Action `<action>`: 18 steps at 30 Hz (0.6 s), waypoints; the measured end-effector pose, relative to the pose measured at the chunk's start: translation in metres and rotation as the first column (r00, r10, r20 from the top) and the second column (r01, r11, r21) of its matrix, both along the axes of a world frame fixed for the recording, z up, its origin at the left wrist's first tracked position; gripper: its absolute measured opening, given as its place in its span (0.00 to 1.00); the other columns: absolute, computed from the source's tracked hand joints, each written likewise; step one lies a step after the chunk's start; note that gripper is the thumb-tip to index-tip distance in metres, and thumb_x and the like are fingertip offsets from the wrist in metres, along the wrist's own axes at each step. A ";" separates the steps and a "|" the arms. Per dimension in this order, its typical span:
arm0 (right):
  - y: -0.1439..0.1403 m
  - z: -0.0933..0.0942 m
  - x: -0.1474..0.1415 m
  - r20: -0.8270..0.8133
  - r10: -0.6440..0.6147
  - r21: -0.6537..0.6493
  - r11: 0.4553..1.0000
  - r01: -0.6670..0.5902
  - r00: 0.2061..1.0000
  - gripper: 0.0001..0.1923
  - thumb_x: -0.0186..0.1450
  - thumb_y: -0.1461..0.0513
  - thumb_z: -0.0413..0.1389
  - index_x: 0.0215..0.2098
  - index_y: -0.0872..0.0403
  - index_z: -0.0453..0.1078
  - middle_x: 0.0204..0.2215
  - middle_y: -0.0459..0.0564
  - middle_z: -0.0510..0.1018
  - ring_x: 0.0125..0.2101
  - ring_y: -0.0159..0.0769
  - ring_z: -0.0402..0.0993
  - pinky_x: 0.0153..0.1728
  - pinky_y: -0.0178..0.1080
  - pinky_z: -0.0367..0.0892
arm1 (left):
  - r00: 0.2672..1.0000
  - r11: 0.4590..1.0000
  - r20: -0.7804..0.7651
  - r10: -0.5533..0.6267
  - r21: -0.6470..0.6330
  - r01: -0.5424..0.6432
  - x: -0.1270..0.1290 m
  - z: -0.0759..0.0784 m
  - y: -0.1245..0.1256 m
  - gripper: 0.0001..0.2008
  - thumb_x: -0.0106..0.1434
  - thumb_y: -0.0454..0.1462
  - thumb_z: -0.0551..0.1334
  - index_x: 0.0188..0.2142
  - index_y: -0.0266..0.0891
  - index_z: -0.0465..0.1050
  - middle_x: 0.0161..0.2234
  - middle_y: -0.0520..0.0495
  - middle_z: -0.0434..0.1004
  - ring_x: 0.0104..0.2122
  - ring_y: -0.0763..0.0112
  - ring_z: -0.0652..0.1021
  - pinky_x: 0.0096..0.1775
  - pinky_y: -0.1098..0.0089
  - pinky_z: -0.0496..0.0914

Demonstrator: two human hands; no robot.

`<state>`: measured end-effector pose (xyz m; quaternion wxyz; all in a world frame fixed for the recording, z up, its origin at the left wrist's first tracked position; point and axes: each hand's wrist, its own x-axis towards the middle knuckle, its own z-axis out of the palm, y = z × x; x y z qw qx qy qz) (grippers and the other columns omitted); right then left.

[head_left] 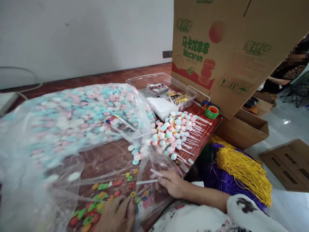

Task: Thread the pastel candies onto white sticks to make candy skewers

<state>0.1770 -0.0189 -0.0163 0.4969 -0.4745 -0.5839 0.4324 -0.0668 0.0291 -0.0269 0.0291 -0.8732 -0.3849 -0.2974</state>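
My right hand [171,183] is closed around thin white sticks [146,182], which point left from between the fingers. Below it and to the left, my left hand [117,215] is palm down among colourful ring-shaped candies [101,196]; its fingers are curled and their tips are hidden. A clear plastic bag [79,158] spreads over this part of the table. Its far portion is full of pink, blue and white marshmallows [84,112], and a few loose marshmallows [136,156] lie near its mouth. Beyond my right hand, many finished candy skewers [172,132] are heaped, sticks pointing right.
A clear plastic tray [190,93] holds small packets, with a white bag [162,108] before it. Green tape [212,111] sits by a tall cardboard box [231,58]. Purple and gold tassels [241,167] hang at the right, near open boxes [243,129]. Another person [282,75] is far right.
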 end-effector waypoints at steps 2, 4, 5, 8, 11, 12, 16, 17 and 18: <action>-0.002 -0.005 -0.002 -0.032 -0.080 -0.046 0.996 0.079 0.996 0.19 0.73 0.53 0.45 0.44 0.54 0.75 0.22 0.43 0.73 0.24 0.29 0.68 0.29 0.32 0.68 | 0.993 0.998 0.114 0.029 -0.058 -0.022 0.002 0.004 -0.005 0.09 0.62 0.42 0.60 0.33 0.42 0.77 0.37 0.45 0.78 0.36 0.61 0.78 0.39 0.63 0.72; -0.006 -0.004 -0.005 0.012 -0.093 -0.002 0.996 0.093 0.996 0.17 0.72 0.55 0.47 0.41 0.54 0.76 0.21 0.43 0.73 0.23 0.29 0.68 0.29 0.32 0.68 | 0.958 0.982 0.276 0.080 -0.188 -0.027 0.004 0.015 -0.013 0.06 0.60 0.41 0.63 0.32 0.44 0.77 0.36 0.48 0.79 0.35 0.65 0.79 0.38 0.66 0.73; -0.010 -0.002 -0.006 0.044 -0.069 0.039 0.997 0.067 0.997 0.16 0.71 0.57 0.47 0.41 0.54 0.76 0.21 0.44 0.74 0.23 0.30 0.69 0.30 0.33 0.69 | 0.925 0.960 0.362 0.116 -0.281 -0.011 0.007 0.022 -0.018 0.04 0.59 0.40 0.64 0.31 0.44 0.78 0.35 0.49 0.79 0.34 0.66 0.79 0.39 0.66 0.73; -0.020 0.005 -0.009 0.145 -0.016 0.181 0.983 -0.011 0.989 0.14 0.70 0.62 0.48 0.46 0.54 0.75 0.27 0.48 0.79 0.28 0.32 0.75 0.34 0.36 0.72 | 0.730 0.833 0.587 0.350 -0.552 0.044 0.015 0.044 -0.031 0.01 0.54 0.36 0.68 0.28 0.42 0.78 0.32 0.50 0.79 0.35 0.68 0.79 0.41 0.66 0.74; -0.021 0.006 -0.007 0.230 0.004 0.244 0.968 -0.061 0.973 0.15 0.68 0.66 0.49 0.49 0.52 0.74 0.32 0.50 0.81 0.29 0.34 0.77 0.35 0.38 0.73 | 0.353 0.695 0.733 0.581 -0.673 0.255 0.021 0.056 -0.033 0.06 0.49 0.36 0.71 0.25 0.39 0.77 0.32 0.48 0.77 0.36 0.67 0.79 0.37 0.66 0.76; -0.020 0.006 -0.006 0.259 0.004 0.244 0.967 -0.070 0.966 0.17 0.67 0.67 0.49 0.50 0.52 0.73 0.33 0.50 0.81 0.30 0.34 0.77 0.35 0.39 0.74 | 0.266 0.653 0.730 0.630 -0.683 0.328 0.021 0.058 -0.034 0.07 0.47 0.36 0.72 0.25 0.39 0.77 0.33 0.48 0.77 0.35 0.67 0.79 0.35 0.67 0.76; -0.018 0.008 -0.005 0.351 -0.008 0.256 0.963 -0.088 0.936 0.20 0.66 0.69 0.48 0.53 0.52 0.72 0.34 0.51 0.81 0.32 0.36 0.78 0.35 0.39 0.74 | 0.107 0.594 0.704 0.702 -0.662 0.458 0.021 0.059 -0.039 0.07 0.45 0.34 0.74 0.24 0.39 0.78 0.33 0.50 0.75 0.32 0.72 0.78 0.32 0.69 0.77; -0.018 0.009 -0.005 0.383 -0.015 0.262 0.960 -0.093 0.924 0.20 0.66 0.69 0.48 0.52 0.52 0.72 0.32 0.50 0.81 0.31 0.36 0.77 0.34 0.39 0.73 | 0.099 0.601 0.710 0.697 -0.654 0.459 0.022 0.057 -0.041 0.07 0.46 0.34 0.74 0.24 0.39 0.78 0.34 0.50 0.75 0.32 0.72 0.78 0.32 0.69 0.77; -0.018 0.011 -0.005 0.423 -0.022 0.267 0.958 -0.102 0.906 0.20 0.66 0.69 0.47 0.52 0.52 0.72 0.30 0.50 0.80 0.30 0.36 0.76 0.33 0.38 0.72 | 0.100 0.615 0.722 0.685 -0.646 0.452 0.022 0.056 -0.042 0.07 0.46 0.34 0.74 0.24 0.39 0.78 0.34 0.50 0.75 0.32 0.72 0.78 0.33 0.69 0.77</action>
